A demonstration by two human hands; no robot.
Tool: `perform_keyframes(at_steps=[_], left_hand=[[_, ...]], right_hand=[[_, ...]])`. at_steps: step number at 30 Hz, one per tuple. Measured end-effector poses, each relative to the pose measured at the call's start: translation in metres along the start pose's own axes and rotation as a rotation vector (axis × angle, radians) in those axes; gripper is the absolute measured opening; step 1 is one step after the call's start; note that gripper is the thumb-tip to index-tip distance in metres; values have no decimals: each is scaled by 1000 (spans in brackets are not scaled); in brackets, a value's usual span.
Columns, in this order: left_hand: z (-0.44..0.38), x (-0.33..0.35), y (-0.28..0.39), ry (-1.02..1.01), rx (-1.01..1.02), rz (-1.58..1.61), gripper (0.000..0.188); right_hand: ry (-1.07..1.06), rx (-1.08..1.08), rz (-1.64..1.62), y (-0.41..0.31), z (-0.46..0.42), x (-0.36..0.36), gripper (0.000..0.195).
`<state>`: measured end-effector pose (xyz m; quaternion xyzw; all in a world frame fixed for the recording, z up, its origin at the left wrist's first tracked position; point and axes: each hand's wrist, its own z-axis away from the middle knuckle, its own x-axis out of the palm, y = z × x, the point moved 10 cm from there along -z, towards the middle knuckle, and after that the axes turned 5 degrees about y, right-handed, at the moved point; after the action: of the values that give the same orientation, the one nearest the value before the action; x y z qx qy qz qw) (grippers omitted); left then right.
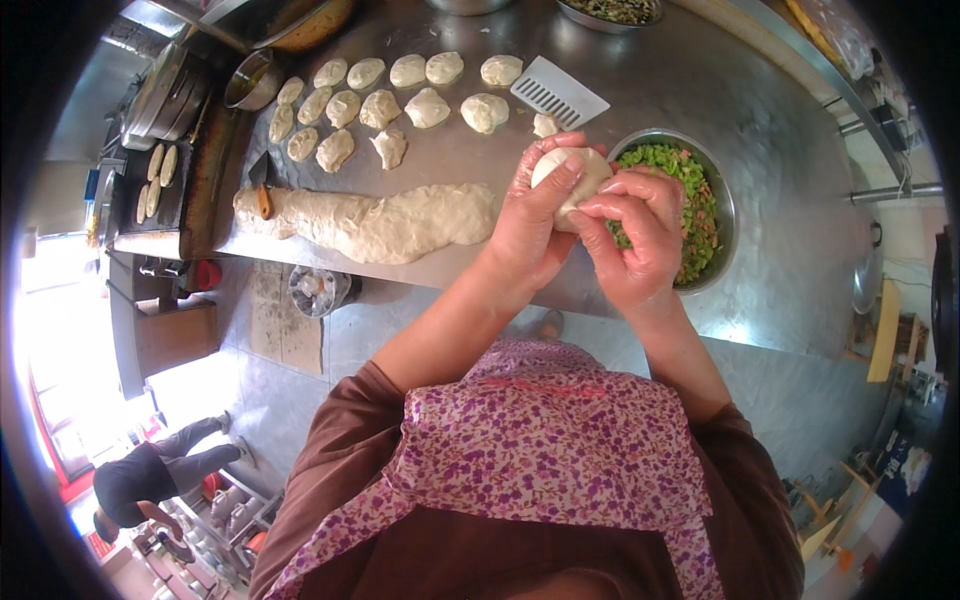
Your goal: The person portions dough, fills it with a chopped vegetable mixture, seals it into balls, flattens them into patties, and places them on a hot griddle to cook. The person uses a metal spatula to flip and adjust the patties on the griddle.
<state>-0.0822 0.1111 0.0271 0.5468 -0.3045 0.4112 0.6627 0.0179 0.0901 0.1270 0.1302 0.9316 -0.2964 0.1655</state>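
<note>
A smooth, pale ball of dough (574,176) is held up above the steel table. My left hand (541,202) cups it from the left, with the thumb lying across its face. The fingertips of my right hand (637,217) pinch the dough at its lower right side. Both hands look wet or oily. Partly hidden behind my right hand stands a steel bowl (726,202) of chopped green filling (694,255) with pinkish bits. A small scrap of dough (545,125) lies just beyond my fingers, beside a white slotted plastic scraper (561,91).
Several dough pieces (427,109) lie in rows at the back left. A long dough roll (367,221) runs near the front edge, with a wooden-handled scraper (262,196) at its left end. Flat cakes (154,187) sit on a griddle at far left. Another person (142,480) stands at lower left.
</note>
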Motion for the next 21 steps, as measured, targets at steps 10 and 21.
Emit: perform_keyframes(at_steps=[10, 21], left_hand=[[2, 14, -4, -252, -114, 53, 41], [-1, -17, -1, -19, -74, -86, 43]], right_hand=[[-43, 958, -1293, 80, 44, 47, 47], [-339, 673, 249, 192, 82, -62, 22]])
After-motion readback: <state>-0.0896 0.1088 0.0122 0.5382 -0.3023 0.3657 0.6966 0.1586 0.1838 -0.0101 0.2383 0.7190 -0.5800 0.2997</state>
